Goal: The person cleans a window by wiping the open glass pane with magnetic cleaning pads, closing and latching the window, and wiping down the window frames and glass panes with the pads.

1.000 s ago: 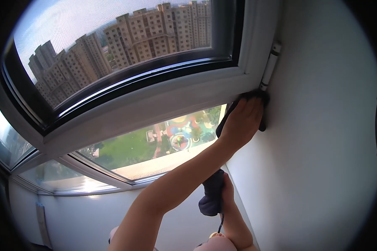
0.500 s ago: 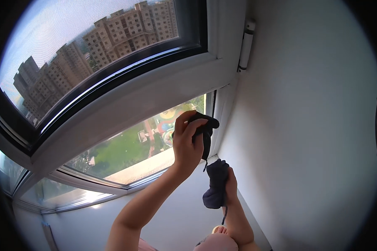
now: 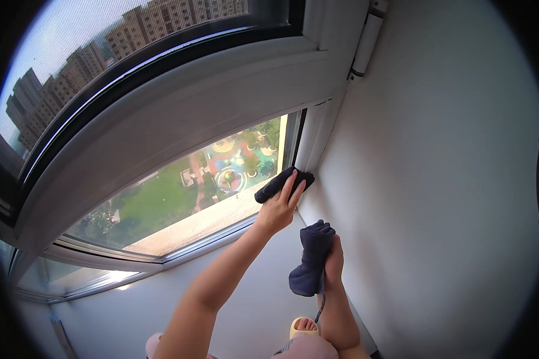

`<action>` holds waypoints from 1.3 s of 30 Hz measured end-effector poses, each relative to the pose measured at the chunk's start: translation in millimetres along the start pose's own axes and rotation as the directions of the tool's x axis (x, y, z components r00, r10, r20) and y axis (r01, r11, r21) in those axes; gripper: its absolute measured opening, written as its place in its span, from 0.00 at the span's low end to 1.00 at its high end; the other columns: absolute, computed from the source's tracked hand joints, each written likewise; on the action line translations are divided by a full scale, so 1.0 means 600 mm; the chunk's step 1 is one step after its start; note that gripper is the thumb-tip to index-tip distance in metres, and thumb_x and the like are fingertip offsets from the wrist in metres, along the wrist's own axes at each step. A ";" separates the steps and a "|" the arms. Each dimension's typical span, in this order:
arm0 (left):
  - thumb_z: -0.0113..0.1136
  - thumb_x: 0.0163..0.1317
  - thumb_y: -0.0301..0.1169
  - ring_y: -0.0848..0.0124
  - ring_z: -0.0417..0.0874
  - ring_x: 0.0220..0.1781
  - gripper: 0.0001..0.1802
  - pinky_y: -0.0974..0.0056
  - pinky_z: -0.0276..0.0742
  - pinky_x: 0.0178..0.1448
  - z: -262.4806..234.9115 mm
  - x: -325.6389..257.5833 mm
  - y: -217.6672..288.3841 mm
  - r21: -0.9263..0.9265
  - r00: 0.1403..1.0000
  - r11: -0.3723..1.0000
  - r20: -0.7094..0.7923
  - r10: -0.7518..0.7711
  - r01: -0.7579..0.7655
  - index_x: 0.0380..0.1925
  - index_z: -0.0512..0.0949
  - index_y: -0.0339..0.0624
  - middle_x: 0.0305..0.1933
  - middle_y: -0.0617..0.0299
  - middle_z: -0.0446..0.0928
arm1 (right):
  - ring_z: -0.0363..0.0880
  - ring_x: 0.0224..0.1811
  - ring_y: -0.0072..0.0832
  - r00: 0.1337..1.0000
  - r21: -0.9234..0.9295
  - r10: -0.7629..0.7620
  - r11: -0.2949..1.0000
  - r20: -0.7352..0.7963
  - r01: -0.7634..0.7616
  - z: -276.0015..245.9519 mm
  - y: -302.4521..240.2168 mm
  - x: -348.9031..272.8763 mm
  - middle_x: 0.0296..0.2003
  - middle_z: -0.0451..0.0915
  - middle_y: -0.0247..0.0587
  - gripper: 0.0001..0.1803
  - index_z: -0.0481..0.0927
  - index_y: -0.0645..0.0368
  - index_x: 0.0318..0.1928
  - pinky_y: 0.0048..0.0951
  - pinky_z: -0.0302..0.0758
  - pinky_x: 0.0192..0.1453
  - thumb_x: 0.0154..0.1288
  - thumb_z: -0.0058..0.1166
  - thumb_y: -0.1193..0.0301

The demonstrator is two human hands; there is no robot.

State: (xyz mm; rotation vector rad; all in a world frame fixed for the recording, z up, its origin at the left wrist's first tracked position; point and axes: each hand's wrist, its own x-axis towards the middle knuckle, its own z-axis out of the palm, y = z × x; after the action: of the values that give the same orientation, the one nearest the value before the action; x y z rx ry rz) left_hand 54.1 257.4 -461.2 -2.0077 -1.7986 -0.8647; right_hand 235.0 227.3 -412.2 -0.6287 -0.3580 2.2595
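Observation:
My left hand (image 3: 278, 210) presses a folded black cloth (image 3: 272, 187) into the lower right corner of the window frame, with its fingers laid over the cloth. Lower down and to the right, my right hand (image 3: 335, 260) grips a bunched dark blue cloth (image 3: 311, 254), held upright and apart from the frame. A thin dark cord (image 3: 321, 308) hangs below that cloth. The cloth hides part of the right hand's fingers.
A large window sash (image 3: 161, 113) tilts across the upper left, its screen showing tall buildings. A white hinge (image 3: 368, 42) sits at upper right, beside the white wall (image 3: 443, 179). Below are a pale sill (image 3: 179, 230) outside and my foot in a yellow slipper (image 3: 305, 325).
My left hand has moved down with the black cloth, from in front of the glass onto the frame corner. The right hand keeps its cloth in nearly the same place. The view has shifted slightly.

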 end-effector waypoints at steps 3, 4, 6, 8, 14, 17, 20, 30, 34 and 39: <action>0.52 0.53 0.24 0.56 0.72 0.57 0.31 0.57 0.67 0.62 0.057 -0.054 -0.016 0.075 0.998 0.997 0.069 0.005 -0.010 0.61 0.64 0.39 0.68 0.46 0.55 | 0.79 0.33 0.25 1.000 0.045 -0.001 0.999 -0.021 0.002 -0.002 0.003 -0.001 0.34 0.80 0.38 0.21 0.76 0.62 0.40 0.25 0.77 0.41 0.71 0.31 0.60; 0.51 0.53 0.25 0.56 0.70 0.60 0.31 0.57 0.65 0.64 0.073 -0.064 -0.019 0.115 0.998 0.993 0.045 0.033 -0.038 0.61 0.64 0.39 0.68 0.47 0.55 | 0.79 0.33 0.25 1.000 0.044 -0.003 0.999 -0.027 0.004 -0.008 0.005 0.001 0.34 0.80 0.38 0.21 0.76 0.62 0.40 0.25 0.77 0.41 0.71 0.31 0.60; 0.51 0.53 0.25 0.55 0.70 0.60 0.31 0.57 0.64 0.64 0.106 -0.093 -0.023 0.097 0.995 0.995 0.096 0.019 -0.028 0.61 0.63 0.39 0.68 0.46 0.55 | 0.79 0.33 0.25 0.996 -0.030 -0.034 0.999 -0.080 0.032 -0.020 0.010 0.004 0.35 0.80 0.39 0.21 0.76 0.62 0.40 0.25 0.77 0.42 0.71 0.30 0.61; 0.51 0.53 0.25 0.54 0.70 0.61 0.32 0.56 0.64 0.64 0.127 -0.133 -0.032 0.090 0.989 0.996 0.148 -0.003 -0.011 0.62 0.62 0.39 0.68 0.45 0.54 | 0.79 0.34 0.25 0.995 -0.020 -0.021 1.000 -0.093 0.020 -0.012 0.006 -0.004 0.34 0.80 0.39 0.21 0.76 0.63 0.40 0.25 0.77 0.42 0.72 0.30 0.62; 0.51 0.52 0.25 0.64 0.74 0.57 0.37 0.63 0.68 0.61 0.217 -0.235 -0.049 0.151 0.784 0.970 0.573 -0.241 0.188 0.65 0.57 0.42 0.71 0.52 0.53 | 0.78 0.26 0.28 0.986 -0.083 0.000 0.996 -0.169 -0.015 -0.035 0.006 0.004 0.29 0.79 0.37 0.23 0.76 0.56 0.37 0.29 0.78 0.32 0.70 0.33 0.52; 0.50 0.54 0.26 0.66 0.76 0.55 0.35 0.64 0.69 0.59 0.222 -0.251 -0.054 0.148 0.793 0.980 0.577 -0.195 0.133 0.65 0.57 0.43 0.70 0.54 0.56 | 0.77 0.23 0.29 0.970 -0.100 -0.001 0.995 -0.244 -0.024 -0.044 0.016 0.008 0.27 0.78 0.38 0.25 0.76 0.56 0.36 0.30 0.77 0.28 0.69 0.33 0.49; 0.49 0.55 0.27 0.66 0.76 0.54 0.34 0.63 0.69 0.59 0.193 -0.277 -0.085 0.209 0.811 0.977 0.567 -0.147 0.031 0.65 0.58 0.43 0.69 0.54 0.57 | 0.80 0.35 0.26 0.992 -0.048 0.053 0.997 -0.110 -0.059 -0.022 0.029 -0.001 0.34 0.80 0.39 0.19 0.76 0.63 0.39 0.26 0.76 0.43 0.71 0.33 0.63; 0.49 0.60 0.34 0.68 0.64 0.66 0.31 0.60 0.60 0.66 -0.079 -0.513 -0.168 0.338 0.669 0.923 0.731 -0.136 -0.183 0.66 0.57 0.48 0.71 0.58 0.53 | 0.77 0.28 0.22 0.996 -0.273 0.071 0.958 -0.057 -0.084 0.043 0.092 -0.011 0.30 0.79 0.35 0.19 0.77 0.62 0.37 0.23 0.76 0.36 0.71 0.34 0.62; 0.47 0.59 0.31 0.70 0.71 0.61 0.29 0.63 0.71 0.58 -0.201 -0.617 -0.193 0.391 0.535 0.920 0.769 -0.349 0.037 0.64 0.61 0.49 0.70 0.61 0.55 | 0.77 0.27 0.21 0.992 -0.401 0.092 0.909 -0.084 -0.118 0.075 0.127 -0.028 0.28 0.78 0.35 0.18 0.77 0.62 0.36 0.22 0.76 0.34 0.70 0.35 0.63; 0.51 0.53 0.30 0.66 0.79 0.47 0.18 0.62 0.73 0.54 -0.249 -0.728 -0.225 0.588 0.834 0.793 0.510 -0.211 -0.159 0.46 0.75 0.44 0.53 0.60 0.74 | 0.79 0.25 0.23 0.977 -0.517 0.209 0.832 -0.043 -0.201 0.082 0.192 -0.047 0.27 0.80 0.35 0.19 0.77 0.59 0.35 0.23 0.78 0.31 0.70 0.36 0.60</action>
State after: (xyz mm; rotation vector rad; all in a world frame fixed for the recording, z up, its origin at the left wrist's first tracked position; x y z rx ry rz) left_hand -124.3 -153.1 -637.7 -1.8655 -2.0294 0.3642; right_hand 157.0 125.4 -411.3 -0.9645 -0.9748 2.3775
